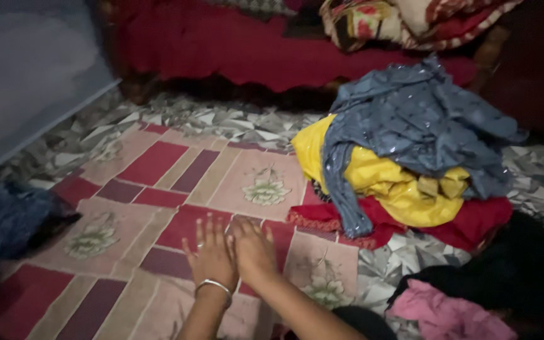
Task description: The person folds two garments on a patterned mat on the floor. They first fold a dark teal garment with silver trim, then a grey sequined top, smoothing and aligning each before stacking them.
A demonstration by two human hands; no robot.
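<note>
My left hand point(211, 254) lies flat, fingers spread, on a patterned mat point(158, 164) with red, maroon and pink blocks and pale flower prints. A silver bangle point(214, 286) rings that wrist. My right hand point(253, 249) rests palm down beside it, touching it, and holds nothing. To the right, a heap of clothes sits on the mat's edge: a grey-blue sequined garment point(420, 119) on top, a yellow one point(398, 186) under it, a red one point(473, 220) at the bottom.
A pink cloth point(442, 315) and a black cloth point(524, 264) lie at the lower right. A dark blue cloth point(7, 217) lies at the left. A bed with a red cover point(234, 44) and folded bedding stands behind. A grey wall is at upper left.
</note>
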